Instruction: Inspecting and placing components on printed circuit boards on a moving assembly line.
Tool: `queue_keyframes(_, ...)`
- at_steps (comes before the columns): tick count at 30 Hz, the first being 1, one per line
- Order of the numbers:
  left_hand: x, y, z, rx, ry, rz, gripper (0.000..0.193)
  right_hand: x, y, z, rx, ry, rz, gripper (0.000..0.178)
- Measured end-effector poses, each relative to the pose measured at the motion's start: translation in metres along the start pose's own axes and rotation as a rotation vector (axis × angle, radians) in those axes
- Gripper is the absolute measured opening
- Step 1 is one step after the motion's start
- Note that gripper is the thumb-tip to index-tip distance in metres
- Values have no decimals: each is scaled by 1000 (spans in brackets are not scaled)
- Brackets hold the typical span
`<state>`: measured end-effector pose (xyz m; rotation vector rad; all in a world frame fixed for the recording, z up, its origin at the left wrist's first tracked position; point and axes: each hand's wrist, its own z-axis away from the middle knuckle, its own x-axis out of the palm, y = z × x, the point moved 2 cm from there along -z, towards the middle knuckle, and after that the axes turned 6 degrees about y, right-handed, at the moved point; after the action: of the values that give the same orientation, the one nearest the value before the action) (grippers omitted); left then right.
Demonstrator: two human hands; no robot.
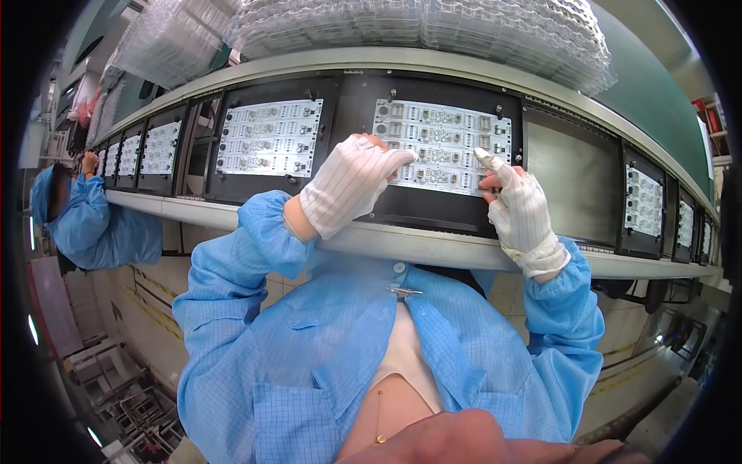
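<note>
Both your left hand (352,182) and your right hand (516,197), in white pinstriped fabric gloves (328,201) with some fingertips bare, reach over a white rectangular circuit-board panel (442,145) set with rows of small silvery components. That panel lies on a flat black square carrier plate (437,215), well back from the plate's near edge. Your left hand is at the panel's left side, fingers curled and thumb stretched over the board; you cannot tell whether it grips anything. Your right hand bends its fingers over the panel's right end, toward the plate's near right corner; whether they pinch something is hidden too. Beyond the plate's left edge sits a second white circuit-board panel (270,139) of four strips, and past its far edge, stacked clear plastic trays (514,35).
</note>
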<state>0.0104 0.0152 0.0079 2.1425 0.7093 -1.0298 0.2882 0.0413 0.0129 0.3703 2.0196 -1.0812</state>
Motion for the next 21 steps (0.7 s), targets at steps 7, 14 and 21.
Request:
queue_keyframes(7,-9,13,-9,106,-118,-235,41,-5,-14,2,-66,220,161,66)
queue_keyframes(14,0,12,-10,128,-116,-243,45,-3,-7,16,-51,279,283,63)
queue_keyframes(21,-7,12,-17,18,-91,-83,51,-14,-1,16,11,249,221,61)
